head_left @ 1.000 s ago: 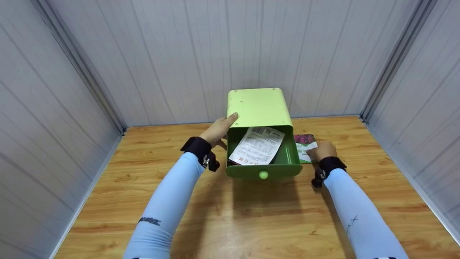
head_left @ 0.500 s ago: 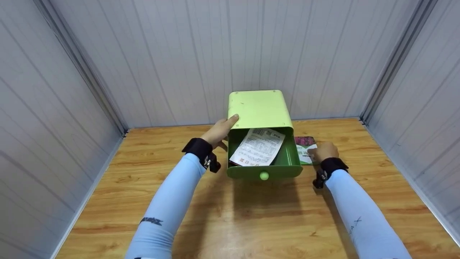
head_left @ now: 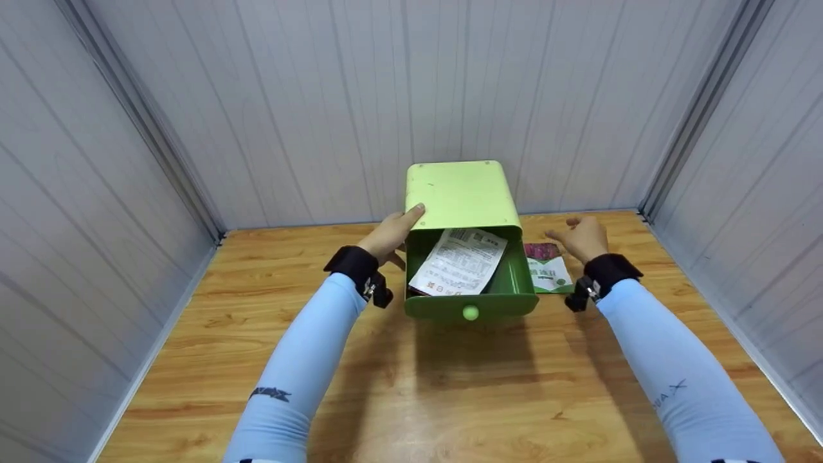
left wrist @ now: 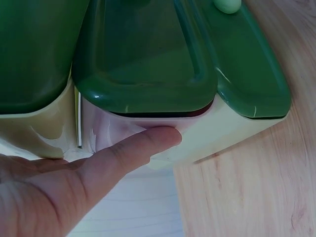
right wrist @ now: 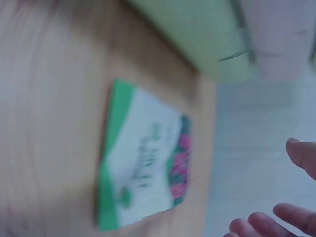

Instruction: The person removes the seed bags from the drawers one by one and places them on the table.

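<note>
A stacked drawer unit (head_left: 461,193) with a light green top stands near the back wall, its top drawer (head_left: 472,305) pulled out. In that drawer lies a white printed packet (head_left: 461,262). My left hand (head_left: 391,236) steadies the unit's left side, thumb on the top's edge. In the left wrist view, one straight finger lies along the pink casing (left wrist: 106,126) of a lower drawer. My right hand (head_left: 585,239) is raised with nothing in it, fingers loosely extended. Below it, a flat green-and-white packet (head_left: 546,275) with pink flowers lies on the table, right of the unit.
The wood-grain table (head_left: 257,360) is bounded by a ribbed grey wall (head_left: 289,109) behind and panels on both sides. The open drawer's front, with its round knob (head_left: 470,312), juts toward me over the table.
My right hand has come off the flowered packet and moved up and away, leaving it flat on the table. My left hand and the drawer unit stay put.
</note>
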{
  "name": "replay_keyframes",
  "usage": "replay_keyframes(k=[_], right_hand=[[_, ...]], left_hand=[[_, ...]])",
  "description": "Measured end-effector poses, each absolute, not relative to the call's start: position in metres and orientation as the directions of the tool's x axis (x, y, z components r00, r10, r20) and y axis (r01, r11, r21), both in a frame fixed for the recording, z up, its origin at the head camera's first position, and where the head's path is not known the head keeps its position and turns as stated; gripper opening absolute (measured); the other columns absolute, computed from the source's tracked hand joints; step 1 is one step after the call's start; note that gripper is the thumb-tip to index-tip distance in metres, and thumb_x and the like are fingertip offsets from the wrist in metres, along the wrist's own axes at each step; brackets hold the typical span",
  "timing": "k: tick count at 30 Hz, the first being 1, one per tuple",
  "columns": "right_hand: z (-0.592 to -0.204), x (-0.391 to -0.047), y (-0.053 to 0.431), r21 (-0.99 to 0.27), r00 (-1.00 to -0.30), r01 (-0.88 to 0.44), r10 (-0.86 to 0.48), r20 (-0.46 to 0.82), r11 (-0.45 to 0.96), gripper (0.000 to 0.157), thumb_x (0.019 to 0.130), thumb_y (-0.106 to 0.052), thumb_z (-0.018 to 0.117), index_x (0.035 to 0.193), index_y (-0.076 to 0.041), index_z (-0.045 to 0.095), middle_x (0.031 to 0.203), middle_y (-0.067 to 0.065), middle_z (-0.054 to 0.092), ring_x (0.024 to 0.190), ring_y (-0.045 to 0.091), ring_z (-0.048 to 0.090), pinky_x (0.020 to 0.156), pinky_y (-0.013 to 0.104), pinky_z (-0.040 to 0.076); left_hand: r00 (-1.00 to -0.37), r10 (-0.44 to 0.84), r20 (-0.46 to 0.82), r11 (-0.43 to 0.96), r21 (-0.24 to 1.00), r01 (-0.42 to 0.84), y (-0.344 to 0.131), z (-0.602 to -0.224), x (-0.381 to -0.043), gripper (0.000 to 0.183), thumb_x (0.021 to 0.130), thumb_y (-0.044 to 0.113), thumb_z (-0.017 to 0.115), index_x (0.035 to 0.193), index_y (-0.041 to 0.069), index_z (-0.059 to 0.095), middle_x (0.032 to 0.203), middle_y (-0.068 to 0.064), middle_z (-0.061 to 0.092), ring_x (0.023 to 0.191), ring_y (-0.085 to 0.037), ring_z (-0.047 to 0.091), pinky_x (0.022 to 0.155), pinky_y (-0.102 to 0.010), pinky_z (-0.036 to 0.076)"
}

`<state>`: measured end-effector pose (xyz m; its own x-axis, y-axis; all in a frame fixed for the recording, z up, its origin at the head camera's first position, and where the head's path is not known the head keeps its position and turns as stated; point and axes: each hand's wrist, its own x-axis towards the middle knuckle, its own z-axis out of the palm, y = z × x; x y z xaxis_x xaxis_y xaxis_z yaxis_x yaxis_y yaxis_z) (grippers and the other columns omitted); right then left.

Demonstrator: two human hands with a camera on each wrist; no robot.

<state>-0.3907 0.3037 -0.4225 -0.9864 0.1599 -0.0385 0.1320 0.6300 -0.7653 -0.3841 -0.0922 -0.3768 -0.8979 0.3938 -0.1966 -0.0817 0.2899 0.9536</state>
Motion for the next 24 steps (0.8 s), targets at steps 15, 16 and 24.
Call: replay_keyframes(k=[15,16,24], right_hand=[[-0.354,-0.371,0.267,-0.833,-0.986,-0.151,-0.022,0.165,0.532,0.068,0.105,-0.029,0.075,0.158,0.004,0.049,0.153,0.029,0.056,0.142,0.042,0.056,0.117,0.052,0.048],[-0.350,-0.368,0.264,-0.831,-0.984,-0.170,-0.039,0.176,0.529,0.066,0.105,-0.029,0.075,0.158,0.003,0.050,0.152,0.028,0.057,0.141,0.042,0.057,0.116,0.050,0.050],[-0.327,-0.353,0.237,-0.833,-0.953,-0.301,-0.176,0.246,0.464,0.060,0.104,-0.018,0.076,0.155,0.003,0.054,0.147,0.026,0.061,0.131,0.038,0.065,0.092,0.016,0.054]], left_hand=[[-0.898,0.394,-0.196,0.304,0.950,-0.074,-0.094,-0.374,-0.388,0.077,0.113,0.065,0.038,0.162,0.005,0.040,0.143,-0.026,0.064,0.126,-0.044,0.065,0.104,-0.073,0.053],[-0.899,0.391,-0.198,0.306,0.949,-0.076,-0.094,-0.374,-0.388,0.079,0.113,0.065,0.038,0.163,0.005,0.038,0.143,-0.025,0.064,0.126,-0.044,0.065,0.105,-0.073,0.053],[-0.902,0.390,-0.186,0.298,0.952,-0.067,-0.095,-0.374,-0.387,0.077,0.113,0.065,0.038,0.161,0.004,0.039,0.126,-0.021,0.071,0.107,-0.035,0.070,0.102,-0.072,0.055]])
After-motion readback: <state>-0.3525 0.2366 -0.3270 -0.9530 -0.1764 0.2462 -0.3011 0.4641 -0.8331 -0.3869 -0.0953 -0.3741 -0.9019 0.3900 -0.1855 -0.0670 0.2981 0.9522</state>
